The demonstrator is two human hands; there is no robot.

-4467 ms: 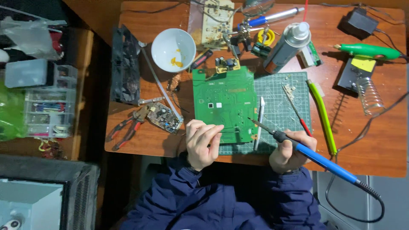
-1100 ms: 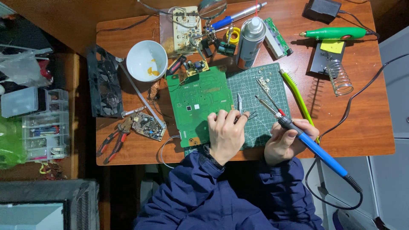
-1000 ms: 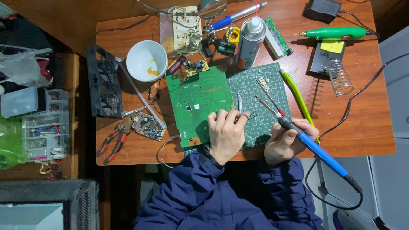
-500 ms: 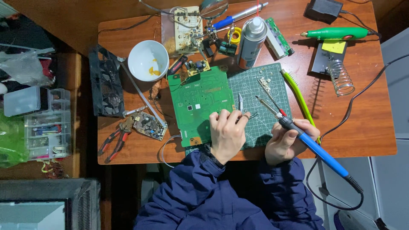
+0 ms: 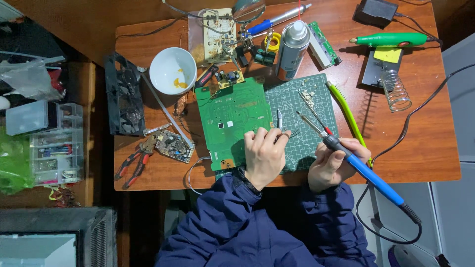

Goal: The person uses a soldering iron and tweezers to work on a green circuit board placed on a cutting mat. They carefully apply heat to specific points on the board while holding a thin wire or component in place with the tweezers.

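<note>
— Near edge of the desk, item one? Green circuit board (image 5: 232, 118) on the cutting mat (image 5: 307, 113); left hand (image 5: 264, 155) pinching a small dark part (image 5: 292, 133) at its right edge, as a second ago.

— Item two? Right hand (image 5: 334, 163) closed on the blue soldering iron (image 5: 363, 170), tip still raised, unmoved; tweezers (image 5: 279, 118) beside.

Bright, sharp desk (dim, shadowed edges)

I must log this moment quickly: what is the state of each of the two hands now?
Left hand: closed, fingers pinching a small dark part at the green circuit board edge.
Right hand: closed around the blue soldering iron.
</note>
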